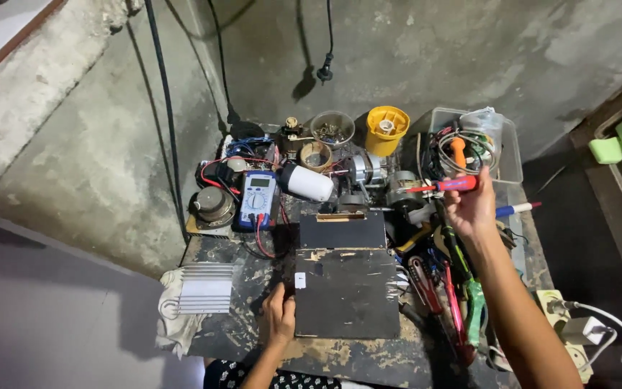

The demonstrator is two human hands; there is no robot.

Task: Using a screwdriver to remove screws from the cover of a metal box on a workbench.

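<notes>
My left hand (279, 314) rests against the left edge of a flat black box (347, 284) lying on the worn workbench (253, 274). My right hand (471, 205) is raised over the bench's right side, fingers closed around a red-handled screwdriver (449, 185) held level, its shaft pointing left. A second black panel (342, 231) lies just behind the box.
A blue multimeter (257, 199) with red and black leads, a round speaker (212, 205), a white cylinder (308, 183) and a yellow cup (386, 130) crowd the back. Pliers and cutters (444, 288) lie right. A clear bin (502, 148) holds cables. A finned heatsink (206, 289) sits left.
</notes>
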